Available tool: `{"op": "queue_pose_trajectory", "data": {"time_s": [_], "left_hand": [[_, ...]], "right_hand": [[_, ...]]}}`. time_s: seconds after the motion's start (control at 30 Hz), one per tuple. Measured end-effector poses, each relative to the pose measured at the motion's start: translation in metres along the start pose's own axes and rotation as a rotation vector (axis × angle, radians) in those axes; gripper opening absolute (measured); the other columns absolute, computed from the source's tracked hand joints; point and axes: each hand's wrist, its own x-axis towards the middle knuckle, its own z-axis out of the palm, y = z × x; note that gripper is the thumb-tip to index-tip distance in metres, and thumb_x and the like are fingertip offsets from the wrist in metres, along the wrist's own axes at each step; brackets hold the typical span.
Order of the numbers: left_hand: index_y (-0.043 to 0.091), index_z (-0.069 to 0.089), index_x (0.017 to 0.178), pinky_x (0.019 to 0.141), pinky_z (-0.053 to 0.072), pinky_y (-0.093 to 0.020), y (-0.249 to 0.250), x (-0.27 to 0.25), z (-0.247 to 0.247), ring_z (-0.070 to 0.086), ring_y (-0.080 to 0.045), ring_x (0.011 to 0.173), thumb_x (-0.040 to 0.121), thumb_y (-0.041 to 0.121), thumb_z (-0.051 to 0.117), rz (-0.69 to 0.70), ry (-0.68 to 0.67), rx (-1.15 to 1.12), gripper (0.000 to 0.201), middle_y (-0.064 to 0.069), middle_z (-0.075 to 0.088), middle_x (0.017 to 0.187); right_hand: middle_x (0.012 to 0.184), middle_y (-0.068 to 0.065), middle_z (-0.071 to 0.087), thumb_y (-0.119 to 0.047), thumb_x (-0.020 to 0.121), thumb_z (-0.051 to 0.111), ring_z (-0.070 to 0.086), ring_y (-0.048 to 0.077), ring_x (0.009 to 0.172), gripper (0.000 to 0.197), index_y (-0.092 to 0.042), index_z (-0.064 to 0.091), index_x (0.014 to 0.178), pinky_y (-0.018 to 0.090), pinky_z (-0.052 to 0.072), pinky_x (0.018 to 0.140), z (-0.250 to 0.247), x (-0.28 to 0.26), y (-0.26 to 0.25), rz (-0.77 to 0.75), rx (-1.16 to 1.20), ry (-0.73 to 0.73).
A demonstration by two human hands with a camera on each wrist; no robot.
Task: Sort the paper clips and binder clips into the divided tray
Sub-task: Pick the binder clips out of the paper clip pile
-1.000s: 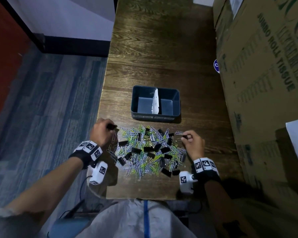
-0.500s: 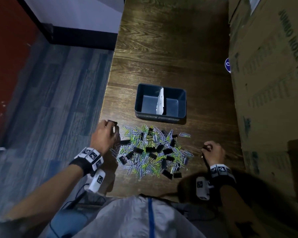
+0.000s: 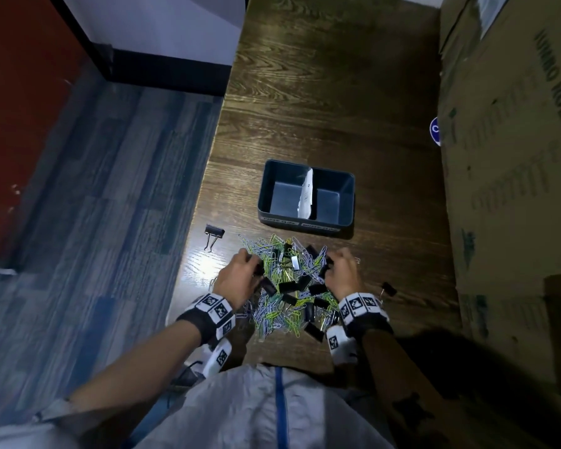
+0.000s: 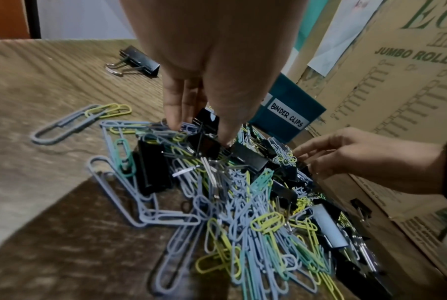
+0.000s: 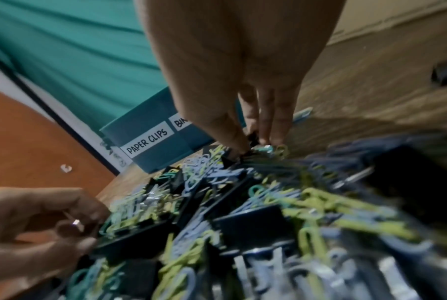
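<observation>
A heap of blue, green and yellow paper clips and black binder clips [image 3: 289,286] lies on the wooden table, just in front of the dark divided tray [image 3: 305,222]. The tray's front carries the labels "PAPER CLIPS" [image 5: 148,142] on the left and "BINDER CLIPS" [image 4: 288,116] on the right. Both compartments look empty. My left hand [image 3: 255,265] reaches into the heap's left side, thumb and fingers pinching a black binder clip [image 4: 204,145]. At the heap's far right edge, my right hand [image 3: 329,264] pinches another black binder clip [image 5: 253,138].
One black binder clip [image 3: 214,235] lies alone left of the heap near the table's left edge. Another [image 3: 388,289] lies right of my right wrist. Large cardboard boxes [image 3: 506,157] wall off the table's right side. A white paper strip [image 3: 306,194] divides the tray.
Both hands went outward, each left a binder clip lying on the table beside the heap, then came back to the heap and closed on new clips.
</observation>
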Motion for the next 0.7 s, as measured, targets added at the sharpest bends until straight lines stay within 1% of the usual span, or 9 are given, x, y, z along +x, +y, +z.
{"op": "queue_pose_trajectory", "data": {"time_s": [0.07, 0.17, 0.27, 0.3, 0.4, 0.5, 0.6, 0.63, 0.7], "left_hand": [[0.014, 0.054, 0.123, 0.078, 0.057, -0.036, 0.004, -0.001, 0.001, 0.059, -0.023, 0.098, 0.084, 0.026, 0.070, 0.031, -0.015, -0.012, 0.043, -0.007, 0.049, 0.118], [0.013, 0.054, 0.122, 0.083, 0.056, -0.034, 0.014, -0.007, -0.002, 0.055, -0.023, 0.104, 0.084, 0.025, 0.070, 0.072, -0.009, -0.045, 0.043, -0.008, 0.047, 0.123], [0.015, 0.056, 0.123, 0.087, 0.047, -0.021, 0.024, -0.015, -0.010, 0.050, -0.013, 0.102, 0.089, 0.026, 0.066, 0.063, 0.025, -0.183, 0.038, -0.003, 0.043, 0.129], [0.016, 0.056, 0.123, 0.088, 0.046, -0.019, 0.025, -0.018, -0.014, 0.050, -0.010, 0.102, 0.089, 0.026, 0.066, 0.054, 0.036, -0.249, 0.036, -0.001, 0.043, 0.128], [0.018, 0.058, 0.118, 0.088, 0.055, -0.030, 0.020, -0.022, -0.028, 0.060, -0.013, 0.098, 0.088, 0.024, 0.068, -0.008, 0.103, -0.449, 0.032, 0.005, 0.045, 0.120], [0.016, 0.061, 0.114, 0.079, 0.059, -0.032, 0.004, -0.020, -0.043, 0.059, -0.011, 0.090, 0.085, 0.017, 0.072, -0.119, 0.217, -0.515, 0.031, 0.005, 0.047, 0.114], [0.013, 0.062, 0.114, 0.074, 0.056, -0.022, -0.022, -0.016, -0.054, 0.058, -0.010, 0.084, 0.083, 0.016, 0.074, -0.230, 0.300, -0.440, 0.033, 0.000, 0.049, 0.114], [0.012, 0.062, 0.113, 0.075, 0.055, -0.025, -0.033, -0.014, -0.056, 0.060, -0.014, 0.085, 0.082, 0.017, 0.075, -0.268, 0.305, -0.387, 0.034, -0.003, 0.051, 0.115], [0.012, 0.062, 0.110, 0.080, 0.054, -0.037, -0.052, -0.010, -0.056, 0.061, -0.026, 0.093, 0.080, 0.020, 0.076, -0.324, 0.282, -0.269, 0.034, -0.009, 0.054, 0.116]], "right_hand": [[0.141, 0.000, 0.043, 0.005, 0.088, 0.060, 0.051, 0.024, 0.125, 0.055, -0.021, 0.057, 0.136, 0.038, 0.051, 0.099, 0.002, 0.001, -0.002, 0.022, -0.006, 0.034], [0.134, 0.004, 0.049, 0.004, 0.086, 0.063, 0.055, 0.026, 0.117, 0.047, -0.020, 0.063, 0.127, 0.037, 0.052, 0.095, -0.001, 0.002, -0.001, 0.022, -0.001, 0.056], [0.130, 0.006, 0.052, -0.001, 0.087, 0.068, 0.056, 0.027, 0.115, 0.034, -0.018, 0.067, 0.117, 0.037, 0.051, 0.096, -0.004, 0.002, 0.001, 0.013, 0.004, 0.045], [0.129, 0.007, 0.054, -0.001, 0.088, 0.068, 0.056, 0.027, 0.115, 0.030, -0.017, 0.069, 0.113, 0.037, 0.051, 0.096, -0.005, 0.003, 0.002, 0.005, 0.018, 0.033], [0.131, 0.008, 0.059, -0.001, 0.088, 0.068, 0.057, 0.032, 0.120, 0.020, -0.016, 0.075, 0.100, 0.040, 0.047, 0.100, -0.007, 0.004, 0.004, -0.008, 0.068, 0.021], [0.123, 0.008, 0.065, -0.001, 0.087, 0.070, 0.062, 0.025, 0.108, 0.018, -0.015, 0.077, 0.096, 0.031, 0.050, 0.093, -0.016, 0.003, 0.009, -0.012, 0.151, 0.061], [0.104, 0.001, 0.068, -0.003, 0.083, 0.075, 0.063, 0.016, 0.094, 0.018, -0.019, 0.075, 0.091, 0.026, 0.051, 0.086, -0.033, 0.001, 0.019, -0.017, 0.274, 0.142], [0.101, -0.002, 0.067, -0.003, 0.082, 0.075, 0.062, 0.013, 0.092, 0.019, -0.019, 0.074, 0.091, 0.023, 0.051, 0.083, -0.040, 0.001, 0.024, -0.002, 0.314, 0.162], [0.097, -0.004, 0.068, -0.002, 0.083, 0.074, 0.061, 0.008, 0.087, 0.019, -0.018, 0.073, 0.094, 0.014, 0.044, 0.072, -0.052, 0.002, 0.037, 0.059, 0.368, 0.194]]}}
